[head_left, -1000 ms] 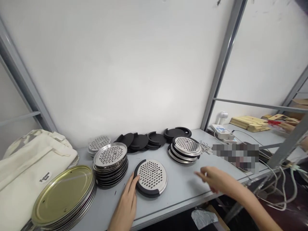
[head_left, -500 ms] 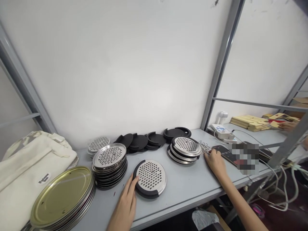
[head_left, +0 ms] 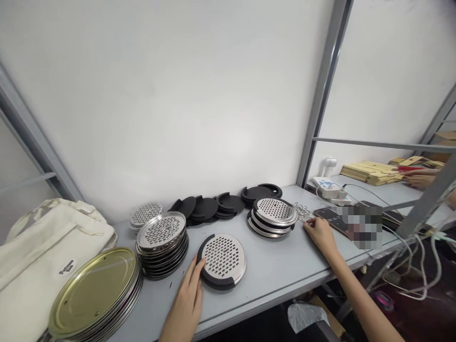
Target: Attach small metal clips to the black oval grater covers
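Observation:
A round metal grater [head_left: 223, 256] with a black rim part along its left and lower edge lies flat on the grey table. My left hand [head_left: 187, 294] holds it at the black rim, with a fingertip over the edge. Farther right, my right hand [head_left: 318, 232] rests on the table with its fingers pinched together, at the near edge of a small pile of bent metal wire pieces [head_left: 301, 210]. What is between those fingertips is too small to make out. Just left of the wire pieces stands a stack of graters with black rims [head_left: 274, 211].
Bare grater discs [head_left: 164, 231] are stacked left, near gold-coloured round lids [head_left: 94, 294] and a cream cloth bag [head_left: 46, 256]. Black round holders [head_left: 204, 209] lie along the wall. Right are a phone [head_left: 333, 219], cables, a metal post [head_left: 326, 95] and another person's hand [head_left: 420, 178].
My right hand has moved right and away from me, from over the table to the wire pieces, and its fingers have closed there. My left hand stays on the grater.

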A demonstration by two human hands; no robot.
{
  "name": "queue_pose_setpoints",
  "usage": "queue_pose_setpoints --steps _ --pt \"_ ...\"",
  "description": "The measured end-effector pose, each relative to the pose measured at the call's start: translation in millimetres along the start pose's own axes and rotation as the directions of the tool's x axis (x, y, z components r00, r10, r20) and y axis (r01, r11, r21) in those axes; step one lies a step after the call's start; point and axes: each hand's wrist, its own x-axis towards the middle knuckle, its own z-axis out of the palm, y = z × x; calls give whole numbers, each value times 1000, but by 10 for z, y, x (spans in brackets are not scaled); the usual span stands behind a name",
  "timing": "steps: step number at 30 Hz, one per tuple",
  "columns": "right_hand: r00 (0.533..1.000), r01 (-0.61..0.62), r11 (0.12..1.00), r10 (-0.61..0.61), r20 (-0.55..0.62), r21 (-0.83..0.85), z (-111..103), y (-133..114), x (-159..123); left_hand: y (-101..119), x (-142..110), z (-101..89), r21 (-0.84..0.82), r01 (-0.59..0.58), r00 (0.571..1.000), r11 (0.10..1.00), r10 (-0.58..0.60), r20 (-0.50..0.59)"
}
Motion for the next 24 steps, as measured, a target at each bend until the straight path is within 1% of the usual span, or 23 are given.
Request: queue_pose_setpoints --steps 3,7,13,15,19,24 --pt "1000 8 999 -7 -17 44 14 15 8 -12 -9 10 7 14 1000 1000 -14 12" --pt "999 -10 994 14 -43 107 23 33 27 -18 -19 14 4 11 1000 1000 -12 14" --pt "993 -19 979 43 -112 201 -31 9 41 -9 -11 7 0 5 1000 1000 -5 11" --pt "994 20 972 5 -106 234 -56 -24 37 -10 -7 6 -1 0 1000 1000 0 13" --pt "993 117 955 -107 -50 272 -77 -74 34 -10 -3 4 -8 -6 1000 1000 6 -4" --pt "993 119 964 -109 -52 238 -60 -44 47 6 -6 -8 -1 10 1000 1000 -10 4"
